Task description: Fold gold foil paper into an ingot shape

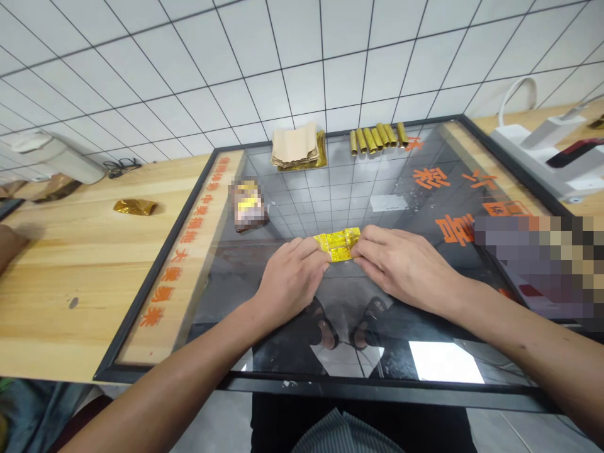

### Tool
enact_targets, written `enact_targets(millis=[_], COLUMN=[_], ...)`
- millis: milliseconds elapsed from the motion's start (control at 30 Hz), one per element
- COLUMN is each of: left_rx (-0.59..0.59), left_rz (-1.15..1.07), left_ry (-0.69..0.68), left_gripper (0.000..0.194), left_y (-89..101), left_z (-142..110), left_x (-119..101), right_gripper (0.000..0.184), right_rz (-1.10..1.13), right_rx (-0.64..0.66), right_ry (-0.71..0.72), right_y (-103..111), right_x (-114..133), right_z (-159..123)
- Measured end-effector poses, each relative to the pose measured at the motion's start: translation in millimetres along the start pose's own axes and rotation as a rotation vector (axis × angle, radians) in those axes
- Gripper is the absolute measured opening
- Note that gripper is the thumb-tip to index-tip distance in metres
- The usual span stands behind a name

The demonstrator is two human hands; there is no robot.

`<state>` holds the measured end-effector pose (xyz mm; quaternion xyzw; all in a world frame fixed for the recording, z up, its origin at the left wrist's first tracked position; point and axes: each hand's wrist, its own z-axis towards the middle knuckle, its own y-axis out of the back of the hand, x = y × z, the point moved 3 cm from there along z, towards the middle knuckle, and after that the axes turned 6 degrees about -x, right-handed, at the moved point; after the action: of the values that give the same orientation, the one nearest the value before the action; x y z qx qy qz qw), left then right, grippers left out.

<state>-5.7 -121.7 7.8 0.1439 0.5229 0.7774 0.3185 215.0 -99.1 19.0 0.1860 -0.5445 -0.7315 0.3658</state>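
Note:
A small piece of shiny gold foil paper (338,245), partly folded or rolled with creases along it, lies on the glass panel (283,201) in front of me. My left hand (293,272) is closed on its left end, with thumb and fingers pinching the edge. On its right end, my right hand (396,259) pinches in the same way. The fingers cover both ends of the paper. Farther back stands a stack of brown-backed gold paper sheets (295,146). To the right of the stack, several rolled gold paper tubes (377,138) lie in a row.
A partly blurred pack (248,206) sits left on the glass. A folded gold piece (135,206) lies on the wooden table (94,264). Another person's arm (10,248) shows at the left edge. At right are a white power strip (542,154) and a blurred object (533,264).

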Motion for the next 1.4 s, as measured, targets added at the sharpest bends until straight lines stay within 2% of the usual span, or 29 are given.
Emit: enact_targets(millis=[100, 267, 533, 800, 1167, 1400], left_rx=[0.002, 0.011, -0.015, 0.007, -0.003, 0.026], left_rz=[0.013, -0.01, 0.063, 0.019, 0.012, -0.006], left_ry=[-0.009, 0.006, -0.064, -0.025, -0.04, -0.022], left_gripper=[0.032, 0.025, 0.031, 0.025, 0.029, 0.031], left_y=[-0.4, -1.8, -1.6, -1.7, -3.0, -7.5], left_z=[0.4, -0.9, -0.2, 0.9, 1.2, 0.3], left_x=[-0.2, 0.4, -0.2, -0.1, 1.0, 4.0], right_gripper=[0.025, 0.026, 0.026, 0.026, 0.021, 0.021], right_rz=[0.005, -0.005, -0.001, 0.025, 0.11, 0.089], right_rx=[-0.005, -0.012, 0.006, 0.025, 0.097, 0.087], right_ry=[-0.002, -0.002, -0.016, -0.04, -0.032, -0.03], right_y=[0.4, -0.7, -2.0, -1.4, 5.4, 5.7], right_x=[0.8, 1.4, 0.9, 1.1, -7.3, -9.1], right_z=[0.1, 1.1, 1.5, 1.7, 0.6, -0.4])
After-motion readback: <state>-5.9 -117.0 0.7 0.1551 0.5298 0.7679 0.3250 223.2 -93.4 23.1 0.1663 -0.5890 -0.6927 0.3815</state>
